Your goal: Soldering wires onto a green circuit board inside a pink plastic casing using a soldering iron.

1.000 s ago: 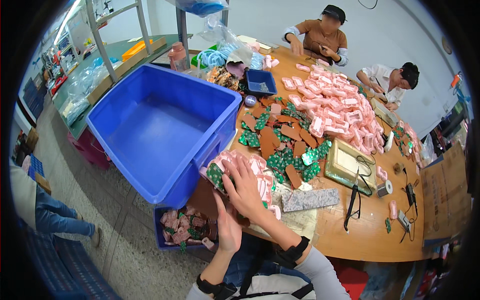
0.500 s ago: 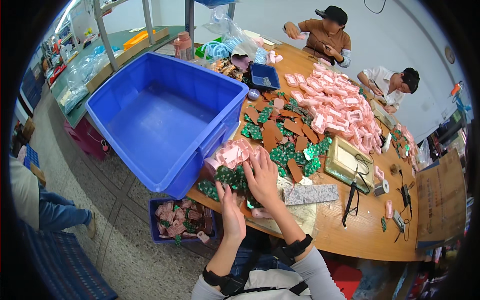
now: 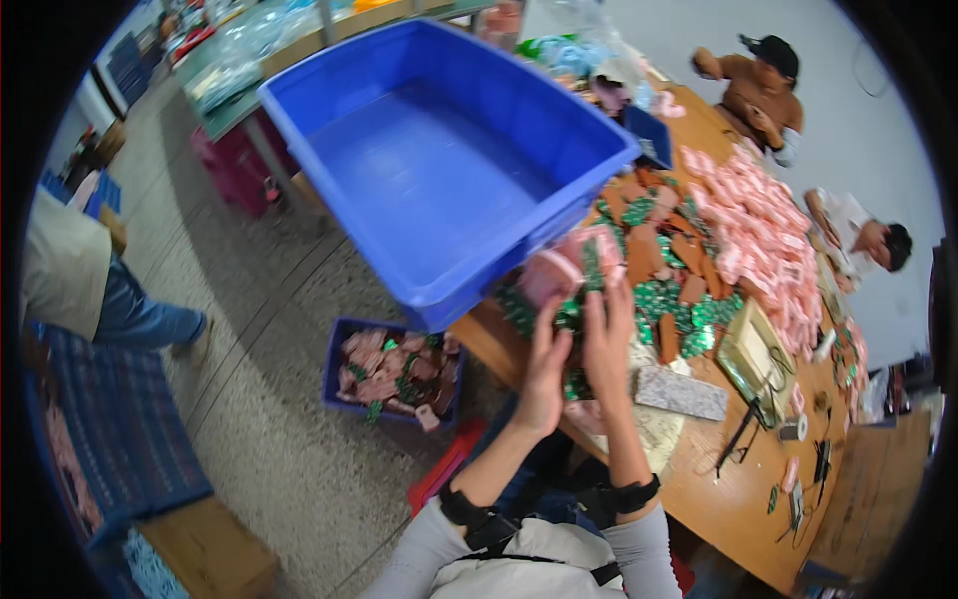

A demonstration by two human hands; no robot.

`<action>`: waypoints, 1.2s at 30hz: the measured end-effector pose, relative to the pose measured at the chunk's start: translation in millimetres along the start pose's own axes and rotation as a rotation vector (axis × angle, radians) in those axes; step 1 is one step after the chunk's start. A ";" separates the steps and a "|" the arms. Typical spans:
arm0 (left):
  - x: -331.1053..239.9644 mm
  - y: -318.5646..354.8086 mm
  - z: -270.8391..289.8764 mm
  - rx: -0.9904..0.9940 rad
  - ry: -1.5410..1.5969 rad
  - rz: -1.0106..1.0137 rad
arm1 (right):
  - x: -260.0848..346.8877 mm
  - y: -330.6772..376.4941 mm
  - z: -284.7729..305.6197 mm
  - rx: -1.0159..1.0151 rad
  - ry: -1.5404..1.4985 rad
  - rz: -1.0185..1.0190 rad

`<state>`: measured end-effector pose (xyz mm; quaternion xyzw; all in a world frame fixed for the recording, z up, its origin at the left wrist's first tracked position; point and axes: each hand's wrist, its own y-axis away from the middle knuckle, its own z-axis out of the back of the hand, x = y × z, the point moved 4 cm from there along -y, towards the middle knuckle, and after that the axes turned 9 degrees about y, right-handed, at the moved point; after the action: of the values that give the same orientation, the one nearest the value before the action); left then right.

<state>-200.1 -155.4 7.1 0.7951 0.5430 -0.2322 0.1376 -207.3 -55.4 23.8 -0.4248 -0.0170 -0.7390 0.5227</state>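
Observation:
At the table's near left edge, my left hand and my right hand press in from either side on a small cluster of parts. Pink plastic casings stand tilted above my fingertips, and a green circuit board is upright among them. More green boards show between the palms, partly hidden by my fingers. Motion blurs this spot, so I cannot tell how far the cluster is off the table. Just behind it rises the large blue bin, with nothing lying on its floor.
Brown sheet pieces and green boards heap beside a big pile of pink casings. A stone block and a soldering iron lie to the right. On the floor is a small blue crate of parts. Two people sit across the table.
The view has swung, so the table and bin appear shifted right. My left hand has closed in toward my right, and the pink casings between them have tipped more upright.

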 end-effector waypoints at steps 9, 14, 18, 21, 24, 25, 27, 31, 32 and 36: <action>-8.0 0.2 -32.7 0.304 -0.394 -0.167 | -25.9 -2.2 7.7 -0.146 -0.690 -0.274; -21.9 6.0 -74.1 0.422 -0.770 -0.364 | 2.6 34.2 59.6 -0.296 -0.729 -0.121; -24.3 12.6 -92.4 0.502 -0.711 -0.332 | 59.3 29.6 78.6 -0.435 -0.389 0.181; -39.5 27.6 -100.5 0.544 -0.639 -0.334 | 102.4 15.2 83.2 -0.537 -0.129 0.402; -77.6 59.1 -90.7 0.483 -0.852 -0.551 | 146.1 -9.1 64.9 -0.605 0.094 0.606; -85.7 71.8 -74.1 0.464 -0.784 -0.467 | 139.8 0.9 50.5 -0.577 0.045 0.594; -78.2 81.8 -77.5 0.526 -0.617 -0.397 | 139.6 31.5 48.9 -0.483 -0.035 0.552; -121.7 132.5 -5.8 0.211 -0.667 -0.490 | 187.2 79.5 -60.1 -0.164 -0.362 0.431; -136.9 157.0 12.1 0.136 -0.677 -0.518 | 193.8 83.9 -76.3 -0.086 -0.441 0.402; -131.5 176.6 62.5 -0.219 -0.701 -0.606 | 147.5 146.4 -102.6 0.294 -0.728 0.249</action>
<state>-89.7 -355.7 16.1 0.4556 0.6925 -0.4575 0.3218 -168.3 -281.6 -7.8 -0.5781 -0.2547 -0.4611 0.6231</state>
